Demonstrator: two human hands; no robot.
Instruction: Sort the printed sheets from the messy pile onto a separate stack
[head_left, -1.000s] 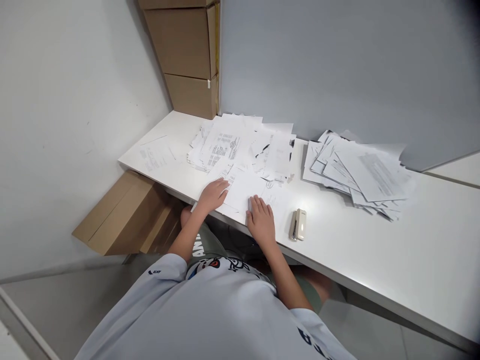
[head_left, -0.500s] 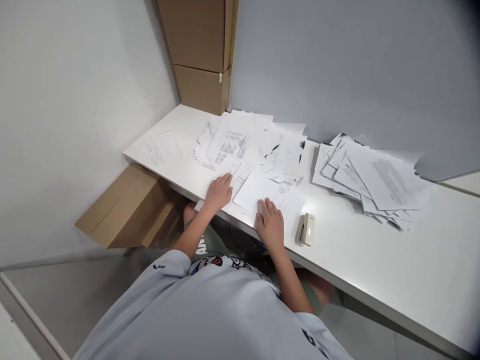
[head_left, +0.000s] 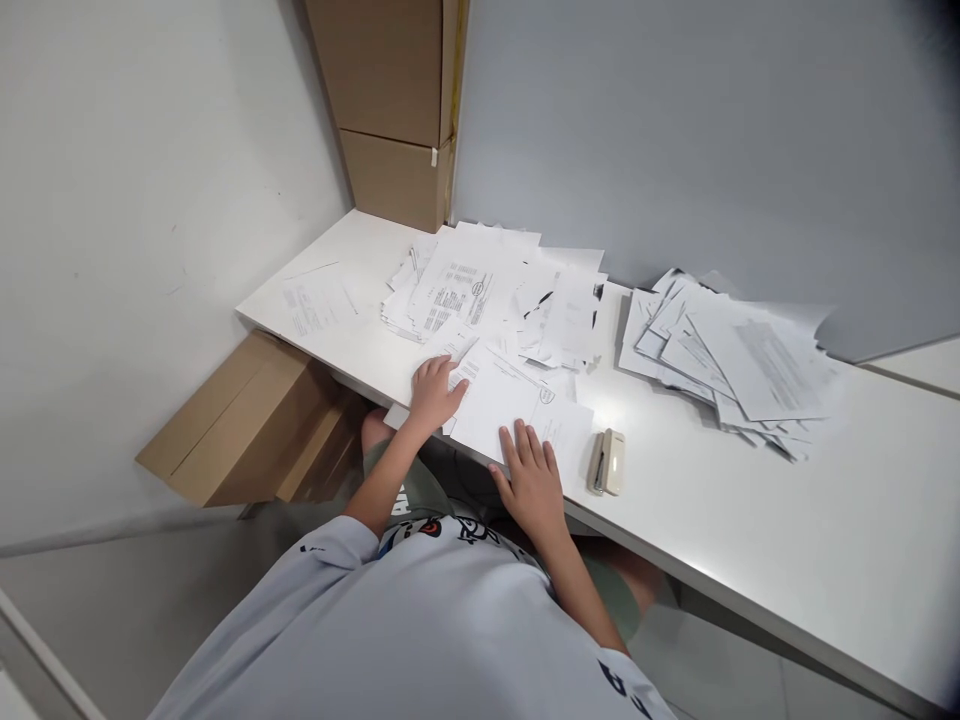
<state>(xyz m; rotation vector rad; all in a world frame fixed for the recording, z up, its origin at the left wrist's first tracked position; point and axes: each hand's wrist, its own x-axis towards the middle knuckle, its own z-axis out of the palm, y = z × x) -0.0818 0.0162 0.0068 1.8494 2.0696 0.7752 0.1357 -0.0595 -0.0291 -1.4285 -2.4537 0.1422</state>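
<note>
My left hand (head_left: 437, 392) rests on printed sheets near the front edge of the desk, its thumb apart from the fingers. Part of a sheet of text shows between thumb and fingers, and an edge just beyond them curls up slightly. My right hand (head_left: 531, 478) lies with fingers spread on the lower right part of a white sheet (head_left: 487, 402) that bears a round stamp. To the right of that hand is a cream stapler (head_left: 608, 462) on the desk.
A spread pile of printed papers (head_left: 457, 285) lies beyond my hands. Another messy stack (head_left: 757, 355) is farther right. One sheet (head_left: 315, 305) lies at the left. Cardboard boxes stand at the back corner (head_left: 390, 180) and below the desk (head_left: 232, 420). The white desk (head_left: 847, 540) extends right.
My right hand has moved slightly down and its fingers have spread. The stamped sheet under it has shifted left and down toward the desk edge. My left hand has moved little.
</note>
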